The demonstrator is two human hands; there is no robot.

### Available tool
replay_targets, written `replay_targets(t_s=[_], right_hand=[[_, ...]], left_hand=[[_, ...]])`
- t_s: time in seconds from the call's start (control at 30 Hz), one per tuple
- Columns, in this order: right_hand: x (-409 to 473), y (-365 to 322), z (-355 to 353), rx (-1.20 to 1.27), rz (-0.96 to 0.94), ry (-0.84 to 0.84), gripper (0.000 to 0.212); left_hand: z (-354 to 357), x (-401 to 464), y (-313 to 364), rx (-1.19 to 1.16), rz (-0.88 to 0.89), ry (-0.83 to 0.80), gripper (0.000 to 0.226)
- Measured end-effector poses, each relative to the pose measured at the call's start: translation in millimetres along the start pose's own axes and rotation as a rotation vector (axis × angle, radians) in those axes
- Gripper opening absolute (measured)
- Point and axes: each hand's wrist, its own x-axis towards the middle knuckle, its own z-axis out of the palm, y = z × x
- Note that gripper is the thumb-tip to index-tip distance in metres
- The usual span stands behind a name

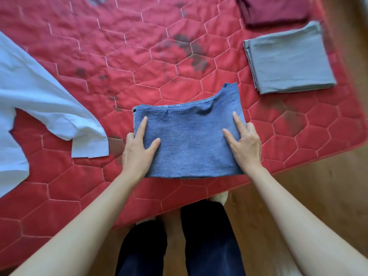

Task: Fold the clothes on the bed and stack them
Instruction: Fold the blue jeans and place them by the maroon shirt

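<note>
Folded jeans (189, 140) between left grip (137, 150), right grip (246, 144); both clasp side edges.

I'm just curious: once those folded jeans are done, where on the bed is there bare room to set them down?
The widest bare quilt lies beyond the folded jeans, between the white shirt on the left and the grey folded cloth. The far right is crowded: the grey cloth and a maroon folded cloth fill that edge.

We held both arms stretched forward and down, bare to the elbow. Our left hand (137, 150) lay with forefinger and thumb spread straight, the other fingers curled out of sight. Our right hand (246, 145) mirrored it, forefinger and thumb extended flat.
</note>
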Motion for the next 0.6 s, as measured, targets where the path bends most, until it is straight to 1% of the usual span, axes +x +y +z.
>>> replay_targets(t_s=[0.13,0.27,0.43,0.6], right_hand=[[44,39,-35,-0.021,-0.018,0.055,0.060],[96,103,-70,-0.017,-0.008,0.098,0.058],[171,192,-125,-0.019,-0.010,0.110,0.057],[261,254,-176,-0.039,-0.081,0.108,0.058]], left_hand=[[37,15,56,-0.020,0.032,0.014,0.067],[98,36,123,-0.041,0.066,0.016,0.067],[185,62,220,-0.052,0.050,-0.013,0.066],[249,95,306,-0.095,0.051,0.049,0.065]])
